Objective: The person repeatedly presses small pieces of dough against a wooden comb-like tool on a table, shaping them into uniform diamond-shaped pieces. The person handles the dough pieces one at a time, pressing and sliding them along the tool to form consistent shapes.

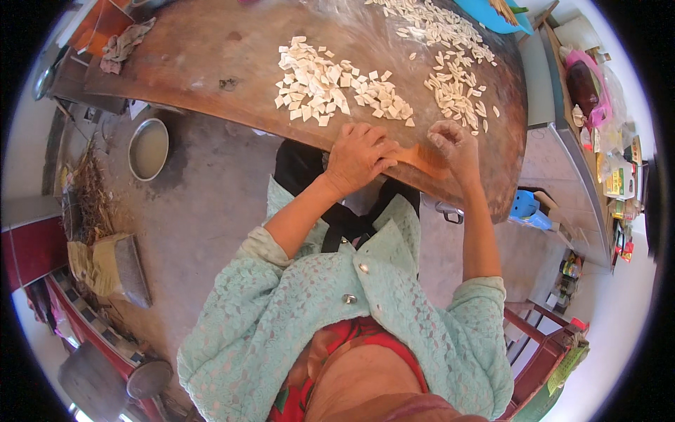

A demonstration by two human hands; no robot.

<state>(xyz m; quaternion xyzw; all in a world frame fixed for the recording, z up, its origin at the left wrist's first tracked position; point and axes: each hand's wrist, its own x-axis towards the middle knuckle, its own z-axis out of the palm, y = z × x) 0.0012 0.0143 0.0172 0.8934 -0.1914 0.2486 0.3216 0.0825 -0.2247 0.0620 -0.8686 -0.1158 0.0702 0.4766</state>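
Note:
At the near edge of the wooden table (232, 105), my left hand (358, 156) is closed around the narrow end of a flat orange-brown wooden comb (423, 160), which lies along the edge. My right hand (458, 146) is pinched over the comb's wide end, its fingers floury; anything between the fingertips is hidden. Just beyond my left hand is a heap of flat, square-cut dough pieces (309, 81), trailing right into a smaller group (383, 97). Beyond my right hand are many slim, rolled dough pieces (457, 88), spreading to the far side of the table.
A blue basin (492, 15) stands at the table's far right. A crumpled rag (126, 46) lies at its left end. On the floor to the left are a round metal basin (148, 149) and a worn box (116, 267). Shelves at right hold bags and bottles.

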